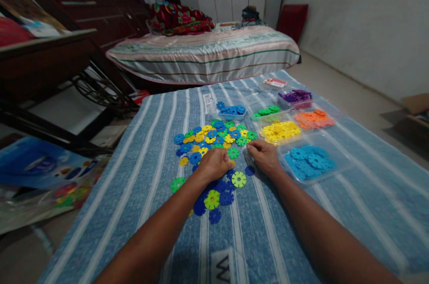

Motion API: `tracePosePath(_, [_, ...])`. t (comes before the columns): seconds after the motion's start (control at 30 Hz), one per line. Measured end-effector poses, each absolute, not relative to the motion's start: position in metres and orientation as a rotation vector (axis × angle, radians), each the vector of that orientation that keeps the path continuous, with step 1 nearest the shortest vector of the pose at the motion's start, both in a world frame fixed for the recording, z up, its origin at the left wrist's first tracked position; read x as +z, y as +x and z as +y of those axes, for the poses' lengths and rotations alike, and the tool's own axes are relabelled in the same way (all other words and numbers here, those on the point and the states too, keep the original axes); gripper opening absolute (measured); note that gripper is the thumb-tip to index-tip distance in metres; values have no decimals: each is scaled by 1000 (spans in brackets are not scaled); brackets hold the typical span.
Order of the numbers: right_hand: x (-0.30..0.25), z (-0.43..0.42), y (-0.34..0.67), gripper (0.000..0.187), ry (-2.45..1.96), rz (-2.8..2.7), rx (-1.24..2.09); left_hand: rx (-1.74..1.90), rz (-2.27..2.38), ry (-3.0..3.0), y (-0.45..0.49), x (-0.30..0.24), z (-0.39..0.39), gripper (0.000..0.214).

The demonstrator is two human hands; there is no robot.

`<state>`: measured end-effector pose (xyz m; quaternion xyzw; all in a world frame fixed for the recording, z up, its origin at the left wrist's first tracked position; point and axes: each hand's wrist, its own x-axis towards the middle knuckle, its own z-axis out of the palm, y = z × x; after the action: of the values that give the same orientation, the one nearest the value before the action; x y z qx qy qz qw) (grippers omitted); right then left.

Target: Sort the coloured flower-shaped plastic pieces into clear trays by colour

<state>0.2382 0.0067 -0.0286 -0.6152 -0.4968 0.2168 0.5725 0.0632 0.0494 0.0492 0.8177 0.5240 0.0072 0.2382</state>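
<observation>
A loose pile of notched plastic discs, in blue, green and yellow, is spread over the striped cloth. Over the pile's near side is my left hand, its fingers curled closed; whatever they may hold is hidden. My right hand is closed in a pinch at the pile's right edge, and I cannot make out anything in it. A dark blue disc lies just below and left of it. Closer to me are a lime green disc and several dark blue ones, partly behind my left wrist.
Clear plastic boxes of sorted discs stand to the right and beyond: light blue discs, yellow discs, orange discs, purple pieces, green discs and blue discs. A bed is behind the table.
</observation>
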Motion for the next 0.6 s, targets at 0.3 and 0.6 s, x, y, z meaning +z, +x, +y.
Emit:
tracePosePath(0.3, [-28, 8, 238, 23, -1471, -1186, 483, 261, 1210, 1909, 64, 61, 71, 22])
tracePosePath(0.6, [-28, 6, 240, 24, -1466, -1191, 516, 789, 991, 1725, 128, 108, 67, 10])
